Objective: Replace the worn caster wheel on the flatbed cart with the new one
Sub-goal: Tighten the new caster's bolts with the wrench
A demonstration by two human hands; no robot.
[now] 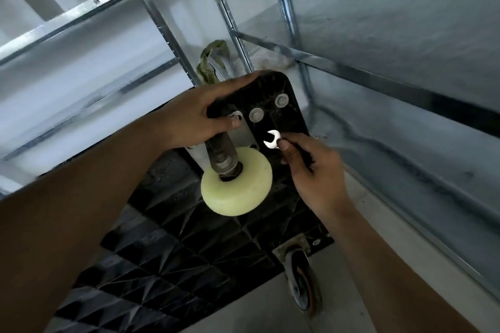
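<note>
Upturned cart (167, 251), left hand (200, 113) on its corner, right hand (311, 167) with wrench (272, 139).

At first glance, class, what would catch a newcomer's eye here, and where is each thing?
The pale yellow caster wheel at the centre stands out against the black ribbed underside of the cart. Above it to the right, the right hand holds a shiny wrench, while the left hand grips the cart's top corner.

Wrench (272, 139) handle hidden in right hand (313, 170); cart deck (162, 265) cut off at btm edge; green item (209, 62) behind deck unclear.
</note>
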